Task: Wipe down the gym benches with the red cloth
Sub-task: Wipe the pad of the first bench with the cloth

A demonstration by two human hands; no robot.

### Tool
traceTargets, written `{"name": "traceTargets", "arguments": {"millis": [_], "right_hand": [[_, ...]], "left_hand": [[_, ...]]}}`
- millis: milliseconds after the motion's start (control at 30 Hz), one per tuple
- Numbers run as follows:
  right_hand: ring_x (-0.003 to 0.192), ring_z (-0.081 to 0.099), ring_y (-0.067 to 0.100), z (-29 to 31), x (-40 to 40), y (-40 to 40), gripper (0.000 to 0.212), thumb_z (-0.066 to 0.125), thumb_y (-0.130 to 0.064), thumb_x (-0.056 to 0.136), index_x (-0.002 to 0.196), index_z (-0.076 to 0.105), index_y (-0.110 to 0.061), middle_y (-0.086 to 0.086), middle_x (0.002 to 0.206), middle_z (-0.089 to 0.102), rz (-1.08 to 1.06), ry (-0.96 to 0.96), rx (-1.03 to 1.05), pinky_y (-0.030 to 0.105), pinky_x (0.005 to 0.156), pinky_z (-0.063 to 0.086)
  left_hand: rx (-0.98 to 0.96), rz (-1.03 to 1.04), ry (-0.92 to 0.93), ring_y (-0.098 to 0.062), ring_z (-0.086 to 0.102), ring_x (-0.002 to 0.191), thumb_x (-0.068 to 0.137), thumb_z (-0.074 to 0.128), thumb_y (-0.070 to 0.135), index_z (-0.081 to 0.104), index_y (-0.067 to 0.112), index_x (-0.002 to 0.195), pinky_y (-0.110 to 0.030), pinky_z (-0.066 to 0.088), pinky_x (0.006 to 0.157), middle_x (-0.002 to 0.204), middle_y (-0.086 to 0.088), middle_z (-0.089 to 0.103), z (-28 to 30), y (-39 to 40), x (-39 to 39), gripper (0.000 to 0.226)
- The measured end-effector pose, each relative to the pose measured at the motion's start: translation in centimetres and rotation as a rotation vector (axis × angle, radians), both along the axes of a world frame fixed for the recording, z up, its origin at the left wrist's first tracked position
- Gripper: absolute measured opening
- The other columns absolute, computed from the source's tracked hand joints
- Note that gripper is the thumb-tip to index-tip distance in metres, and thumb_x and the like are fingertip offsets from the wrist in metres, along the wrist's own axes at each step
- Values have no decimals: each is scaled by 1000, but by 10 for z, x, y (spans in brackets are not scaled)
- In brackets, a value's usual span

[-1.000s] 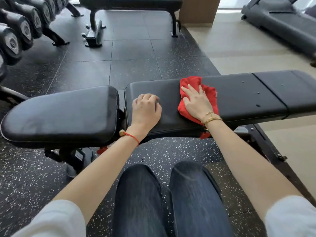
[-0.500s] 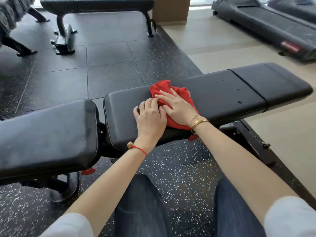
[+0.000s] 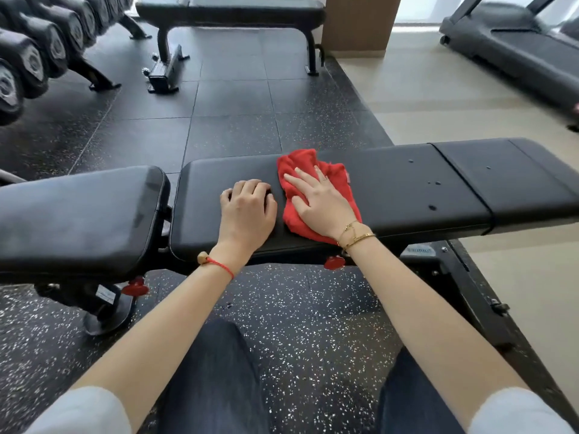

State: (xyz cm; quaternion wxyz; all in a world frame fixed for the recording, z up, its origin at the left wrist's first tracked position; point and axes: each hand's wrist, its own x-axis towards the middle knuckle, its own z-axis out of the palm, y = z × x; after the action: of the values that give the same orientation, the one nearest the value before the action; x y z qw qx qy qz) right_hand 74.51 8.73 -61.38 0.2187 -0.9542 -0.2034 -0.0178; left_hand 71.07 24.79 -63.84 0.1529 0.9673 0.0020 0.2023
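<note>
Two hands rest on the long black pad of the near bench [image 3: 391, 189], which runs across the view from nine o'clock to three o'clock. The right hand [image 3: 322, 203] lies flat and open, fingers spread, palm pressing down on the red cloth [image 3: 300, 166]. That cloth is bunched on the pad's top, just right of the middle of the view, its far edge reaching toward twelve o'clock and its near edge close to the pad's front lip. Gold bracelets [image 3: 355, 234] circle the right wrist. The left hand [image 3: 247, 208] sits just beside the cloth at its nine o'clock side — fingers curled under into a loose fist, knuckles up, holding nothing, the heel of the hand on the pad. A red string bracelet [image 3: 219, 264] with a pale bead crosses the left wrist.

A few dark drops [image 3: 434, 183] dot the pad at three o'clock from the cloth, well apart from it. The shorter seat pad [image 3: 78, 214] lies at nine o'clock, a narrow gap between the two. Red knobs [image 3: 135, 288] show under the frame.

Farther off — toward twelve o'clock — a second flat bench [image 3: 232, 9] stands on the dark rubber floor [image 3: 232, 120]. Dumbbells [image 3: 31, 57] line a rack at ten o'clock, and a treadmill [image 3: 517, 48] sits at two o'clock on the pale floor. Blue-jeaned knees [image 3: 216, 371] fill the six o'clock edge.
</note>
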Motion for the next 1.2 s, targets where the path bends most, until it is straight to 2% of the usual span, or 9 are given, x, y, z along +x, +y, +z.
{"name": "traceTargets", "arguments": {"millis": [133,267,367,467,567,767,1000,1100,1200], "right_hand": [[149,13,23,-4,-23,-56,48,45,-25,96,144,42,-31,-9,156,31,35,-80,25,34,122,7],[149,13,24,-5,-13,-122,48,44,-26,96,144,41,-31,-9,156,31,-129,-67,27,37,123,10],[149,9,30,2,21,-149,50,41,-25,97,146,38,-28,-3,159,26,-247,25,-12,39,123,3],[149,2,34,8,51,-140,52,37,-26,98,149,32,-27,0,161,18,-234,85,-88,43,122,0],[149,1,33,10,52,-107,52,38,-27,97,149,31,-28,0,161,18,-75,73,-90,45,122,0],[150,5,23,0,15,-116,51,45,-23,96,146,39,-30,-7,158,27,171,-26,10,35,123,-1],[150,9,25,-1,41,-186,49,43,-24,97,145,40,-31,-7,158,28,-52,-1,-11,38,123,5],[149,6,31,5,68,-175,50,41,-25,97,147,37,-29,-3,159,24,-119,25,-53,39,122,1],[149,5,34,5,76,-149,52,38,-26,98,149,33,-29,-2,161,20,-62,15,-108,41,122,-1]], "left_hand": [[-83,1,-3,-23,52,122,98,46,22,66,15,113,-40,34,106,125,-1,64,4,-3,-3,27],[-187,-12,-10,-23,53,120,97,48,18,67,13,112,-40,39,102,121,-3,65,11,-31,-7,25],[-173,-40,-2,-22,53,119,95,50,18,66,14,114,-38,38,101,120,0,65,11,-67,-6,25],[-151,-26,7,-21,51,121,95,49,21,64,16,116,-38,34,106,122,2,64,8,-99,-1,27],[-165,32,2,-21,49,123,95,48,22,63,17,119,-40,31,109,125,2,62,7,-120,6,28],[-195,142,-16,-21,49,122,94,46,19,62,17,115,-40,30,106,122,1,62,0,-123,15,27],[-134,151,-36,-20,51,117,90,48,18,63,17,109,-39,31,102,120,3,62,-3,-124,14,24],[-110,167,-37,-20,51,116,90,48,18,62,18,108,-39,32,101,118,4,62,-1,-127,15,23],[-100,182,-45,-20,52,113,90,48,18,62,18,106,-39,33,100,115,4,63,-1,-129,15,21]]}}
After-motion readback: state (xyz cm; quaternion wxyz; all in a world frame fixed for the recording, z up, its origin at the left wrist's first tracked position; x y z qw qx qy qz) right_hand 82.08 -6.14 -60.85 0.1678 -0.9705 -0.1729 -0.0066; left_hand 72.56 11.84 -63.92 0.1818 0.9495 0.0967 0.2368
